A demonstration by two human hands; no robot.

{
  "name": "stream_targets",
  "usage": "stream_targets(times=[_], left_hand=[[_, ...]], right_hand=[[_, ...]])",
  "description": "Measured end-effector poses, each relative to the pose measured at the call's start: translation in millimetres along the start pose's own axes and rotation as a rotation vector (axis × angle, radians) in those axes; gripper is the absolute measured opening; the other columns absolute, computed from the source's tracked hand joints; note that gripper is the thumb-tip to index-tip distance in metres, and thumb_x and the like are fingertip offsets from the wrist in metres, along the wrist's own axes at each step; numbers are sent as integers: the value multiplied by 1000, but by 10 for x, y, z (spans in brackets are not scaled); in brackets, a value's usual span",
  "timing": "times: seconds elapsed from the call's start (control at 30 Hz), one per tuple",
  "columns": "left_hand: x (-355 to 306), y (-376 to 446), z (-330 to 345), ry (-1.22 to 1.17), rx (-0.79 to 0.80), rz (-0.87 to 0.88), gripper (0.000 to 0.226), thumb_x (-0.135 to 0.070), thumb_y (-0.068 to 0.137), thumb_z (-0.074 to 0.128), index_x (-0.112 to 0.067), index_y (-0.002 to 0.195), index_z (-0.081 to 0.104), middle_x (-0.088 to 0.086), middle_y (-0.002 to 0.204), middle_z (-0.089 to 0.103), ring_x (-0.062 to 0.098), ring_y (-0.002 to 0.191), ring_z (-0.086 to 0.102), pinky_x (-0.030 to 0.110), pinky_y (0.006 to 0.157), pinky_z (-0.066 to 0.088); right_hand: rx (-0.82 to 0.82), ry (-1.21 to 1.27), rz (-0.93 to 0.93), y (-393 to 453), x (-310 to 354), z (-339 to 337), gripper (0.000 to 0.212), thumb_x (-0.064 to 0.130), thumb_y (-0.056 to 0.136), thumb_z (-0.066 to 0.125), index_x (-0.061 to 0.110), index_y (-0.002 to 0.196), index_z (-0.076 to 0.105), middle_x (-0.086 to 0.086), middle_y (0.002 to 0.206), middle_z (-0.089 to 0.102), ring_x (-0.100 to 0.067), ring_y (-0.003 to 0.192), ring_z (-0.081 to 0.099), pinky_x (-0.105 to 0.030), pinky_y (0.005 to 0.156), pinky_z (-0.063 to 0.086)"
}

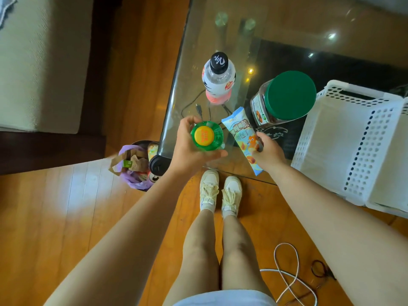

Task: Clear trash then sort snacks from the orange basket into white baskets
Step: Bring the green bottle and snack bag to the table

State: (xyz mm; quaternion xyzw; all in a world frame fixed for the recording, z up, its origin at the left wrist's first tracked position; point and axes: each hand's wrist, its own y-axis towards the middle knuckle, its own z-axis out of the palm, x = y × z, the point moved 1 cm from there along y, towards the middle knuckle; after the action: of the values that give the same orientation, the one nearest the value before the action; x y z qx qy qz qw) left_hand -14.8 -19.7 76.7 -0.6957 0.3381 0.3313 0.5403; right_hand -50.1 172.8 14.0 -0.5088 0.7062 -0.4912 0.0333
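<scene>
Green plastic bottle with a yellow cap (207, 135) sits clamped in her left hand (189, 149); right hand (268, 151) pinches a pale-blue snack packet (242, 138), which could slip off the glass bench (287, 29).

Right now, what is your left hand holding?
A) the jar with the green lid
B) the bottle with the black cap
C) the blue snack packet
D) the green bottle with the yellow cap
D: the left hand wraps the green bottle with the yellow cap above the table edge, while the right hand grips the blue snack packet.
</scene>
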Motion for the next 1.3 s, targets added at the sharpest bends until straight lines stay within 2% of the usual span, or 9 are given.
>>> stream_targets(times=[0.07, 0.17, 0.3, 0.5, 0.6, 0.73, 0.93, 1.13, 1.3], left_hand=[[-22, -54, -2, 26, 2, -73, 94, 2, 55, 86, -15, 130, 31, 7, 133, 40, 13, 117, 44, 20, 91, 47], [-97, -177, -55, 97, -5, -206, 111, -1, 58, 85, -9, 145, 16, 0, 138, 31, 13, 126, 30, 7, 99, 29], [-198, -562, -265, 129, -46, -508, 108, -9, 68, 80, -14, 148, 8, 7, 151, 26, 23, 138, 27, 30, 105, 33], [-318, -1510, -659, -271, -147, -629, 53, -18, 90, 59, -13, 138, 38, 10, 133, 54, 23, 118, 54, 34, 90, 42], [-238, -2010, -771, -415, -248, -586, 30, -17, 93, 53, -13, 123, 52, 5, 99, 66, 12, 81, 63, 28, 73, 48], [60, -2686, -895, -560, -457, -623, 5, -16, 92, 54, -17, 92, 59, 0, 68, 58, 4, 41, 47, 19, 49, 34], [768, -3806, -908, -797, -691, -753, 14, -14, 91, 54, -16, 77, 57, 1, 62, 52, 11, 47, 37, 19, 46, 27], [1562, -4991, -662, -989, -965, -973, 17, -12, 89, 55, -10, 73, 58, 3, 58, 54, 7, 32, 40, 14, 39, 29], [2152, -5854, -461, -1282, -1055, -1125, 26, -19, 92, 52, -8, 69, 52, 8, 63, 52, 19, 55, 45, 23, 50, 33]], right_hand=[[4, -2, 23, -94, -19, -68, 55, 11, 88, 57, 17, 139, 38, -7, 140, 46, -25, 127, 46, -37, 97, 41], [30, 23, 88, -326, -23, -248, 63, 12, 87, 59, 21, 143, 31, -8, 147, 37, -26, 132, 39, -43, 101, 39], [79, 53, 123, -771, 17, -473, 59, 11, 89, 58, 20, 142, 33, -9, 143, 43, -26, 129, 44, -41, 100, 40], [174, 201, 168, -1613, 138, -612, 39, 10, 89, 55, 16, 128, 50, -10, 121, 59, -21, 104, 58, -35, 86, 50], [236, 196, 175, -1923, 192, -550, 36, 10, 89, 56, 15, 124, 53, -6, 107, 63, -17, 92, 61, -32, 79, 50], [291, 56, 134, -2171, 333, -377, 29, 6, 88, 55, 15, 116, 57, -3, 90, 64, -15, 80, 61, -29, 72, 50], [405, -278, 20, -2424, 643, 152, 23, 3, 90, 49, 8, 111, 58, -7, 73, 59, -16, 61, 53, -24, 51, 42], [529, -559, -167, -2926, 989, 1055, 16, 7, 92, 50, 10, 105, 57, -7, 75, 59, -16, 61, 53, -23, 51, 42], [629, -702, -296, -3601, 1195, 1901, 14, 10, 93, 48, 13, 105, 55, -7, 80, 61, -17, 65, 56, -23, 53, 44]])
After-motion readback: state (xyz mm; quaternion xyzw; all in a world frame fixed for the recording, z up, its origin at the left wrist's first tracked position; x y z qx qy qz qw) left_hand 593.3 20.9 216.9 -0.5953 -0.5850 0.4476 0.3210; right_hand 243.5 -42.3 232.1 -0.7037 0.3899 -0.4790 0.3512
